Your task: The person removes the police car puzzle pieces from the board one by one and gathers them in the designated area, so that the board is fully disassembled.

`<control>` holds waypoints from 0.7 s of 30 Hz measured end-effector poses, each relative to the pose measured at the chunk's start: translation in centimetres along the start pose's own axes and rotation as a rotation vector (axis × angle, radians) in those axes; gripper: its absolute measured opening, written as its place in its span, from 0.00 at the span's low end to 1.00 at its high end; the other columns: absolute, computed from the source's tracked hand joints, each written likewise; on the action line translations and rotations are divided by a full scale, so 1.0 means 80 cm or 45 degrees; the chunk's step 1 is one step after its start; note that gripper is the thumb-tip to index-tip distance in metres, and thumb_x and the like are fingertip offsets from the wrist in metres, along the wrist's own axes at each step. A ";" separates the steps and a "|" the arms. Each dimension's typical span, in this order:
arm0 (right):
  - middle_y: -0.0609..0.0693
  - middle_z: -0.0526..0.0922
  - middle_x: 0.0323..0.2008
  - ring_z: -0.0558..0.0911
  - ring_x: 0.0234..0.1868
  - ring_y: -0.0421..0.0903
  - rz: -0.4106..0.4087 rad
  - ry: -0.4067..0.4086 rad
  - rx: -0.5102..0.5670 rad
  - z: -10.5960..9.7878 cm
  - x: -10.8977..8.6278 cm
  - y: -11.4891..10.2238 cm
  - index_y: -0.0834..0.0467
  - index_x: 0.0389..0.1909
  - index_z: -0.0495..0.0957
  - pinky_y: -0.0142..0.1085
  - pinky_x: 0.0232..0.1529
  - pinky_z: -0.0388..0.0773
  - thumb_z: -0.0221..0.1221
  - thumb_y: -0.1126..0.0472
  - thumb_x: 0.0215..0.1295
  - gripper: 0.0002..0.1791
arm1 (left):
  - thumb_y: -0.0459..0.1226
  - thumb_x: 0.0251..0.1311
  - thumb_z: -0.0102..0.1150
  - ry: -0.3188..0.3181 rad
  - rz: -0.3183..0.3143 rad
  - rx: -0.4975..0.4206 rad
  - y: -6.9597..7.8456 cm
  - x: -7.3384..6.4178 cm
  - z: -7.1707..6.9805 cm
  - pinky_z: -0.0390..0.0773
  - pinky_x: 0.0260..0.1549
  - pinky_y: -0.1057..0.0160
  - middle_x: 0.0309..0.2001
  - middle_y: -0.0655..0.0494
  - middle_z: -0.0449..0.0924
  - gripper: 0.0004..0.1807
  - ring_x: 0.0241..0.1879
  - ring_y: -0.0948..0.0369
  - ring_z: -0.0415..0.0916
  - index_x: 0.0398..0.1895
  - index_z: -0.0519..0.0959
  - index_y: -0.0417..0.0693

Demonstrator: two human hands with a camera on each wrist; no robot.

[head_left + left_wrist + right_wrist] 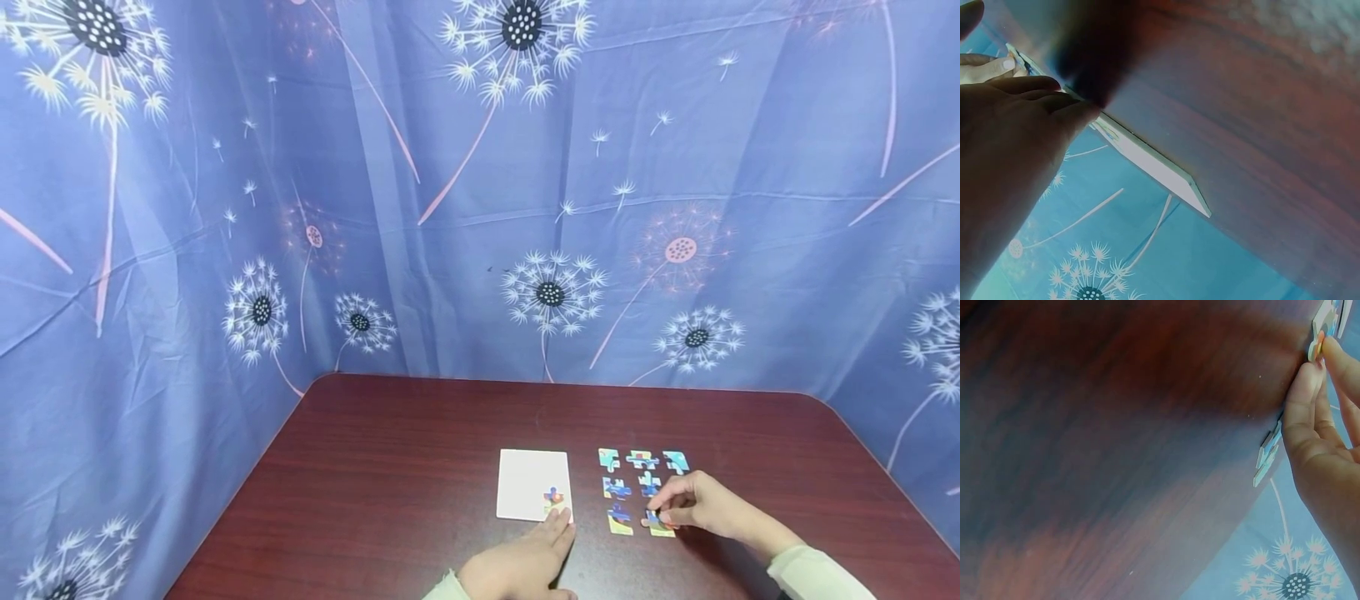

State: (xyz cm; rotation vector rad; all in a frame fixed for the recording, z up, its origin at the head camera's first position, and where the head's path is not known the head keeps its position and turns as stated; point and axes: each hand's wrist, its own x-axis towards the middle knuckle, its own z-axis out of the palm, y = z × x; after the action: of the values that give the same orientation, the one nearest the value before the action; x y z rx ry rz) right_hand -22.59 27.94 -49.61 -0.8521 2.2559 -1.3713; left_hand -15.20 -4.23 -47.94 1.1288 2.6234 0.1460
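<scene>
A white square puzzle board (531, 483) lies on the table with one colourful jigsaw piece (553, 497) in its lower right corner. My left hand (521, 557) rests with its fingers extended at the board's near edge, beside that piece; the left wrist view shows the hand (1016, 137) over the edge of the thin board (1160, 169). To the right, my right hand (705, 504) pinches a jigsaw piece (658, 524) at the near right of a group of pieces. Thumb and finger grip that piece (1315, 349) in the right wrist view, its far part partly hidden.
Several other jigsaw pieces lie in loose rows right of the board, among them a blue and yellow one (619, 520) and a teal one (677, 462). The dark red wooden table (375, 492) meets a blue dandelion-print curtain (465, 275) behind and at the sides.
</scene>
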 end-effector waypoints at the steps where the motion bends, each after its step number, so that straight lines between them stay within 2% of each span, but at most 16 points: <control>1: 0.56 0.83 0.35 0.80 0.30 0.38 0.003 0.003 0.000 0.000 0.000 0.000 0.67 0.41 0.82 0.35 0.26 0.80 0.61 0.67 0.62 0.09 | 0.56 0.63 0.53 -0.002 0.004 0.005 0.000 0.000 0.001 0.57 0.67 0.63 0.74 0.46 0.50 0.43 0.74 0.56 0.45 0.73 0.57 0.39; 12: 0.56 0.83 0.35 0.81 0.29 0.38 0.003 0.014 0.013 0.000 -0.001 0.004 0.69 0.40 0.82 0.35 0.25 0.80 0.61 0.68 0.61 0.09 | 0.57 0.65 0.49 -0.004 0.053 0.047 -0.005 0.000 0.007 0.55 0.68 0.64 0.75 0.42 0.47 0.43 0.74 0.53 0.43 0.73 0.55 0.36; 16: 0.56 0.84 0.32 0.80 0.27 0.37 -0.024 0.013 0.020 -0.002 -0.001 0.003 0.71 0.40 0.81 0.35 0.23 0.79 0.60 0.68 0.62 0.09 | 0.57 0.65 0.49 0.001 0.052 0.034 -0.005 -0.001 0.006 0.55 0.68 0.64 0.75 0.42 0.47 0.43 0.75 0.53 0.42 0.73 0.54 0.36; 21: 0.57 0.85 0.32 0.80 0.27 0.38 0.002 0.034 0.012 -0.005 0.003 0.000 0.69 0.40 0.81 0.35 0.24 0.80 0.60 0.67 0.63 0.09 | 0.56 0.65 0.50 0.030 0.033 0.034 -0.006 -0.002 0.004 0.55 0.68 0.64 0.75 0.44 0.46 0.43 0.75 0.54 0.42 0.74 0.53 0.38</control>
State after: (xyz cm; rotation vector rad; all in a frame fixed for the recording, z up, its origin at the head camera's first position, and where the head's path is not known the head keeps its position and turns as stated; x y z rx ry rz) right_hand -22.97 28.04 -49.40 -0.8332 2.2678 -1.3994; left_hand -15.38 -4.68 -48.30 1.1773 2.6391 0.1308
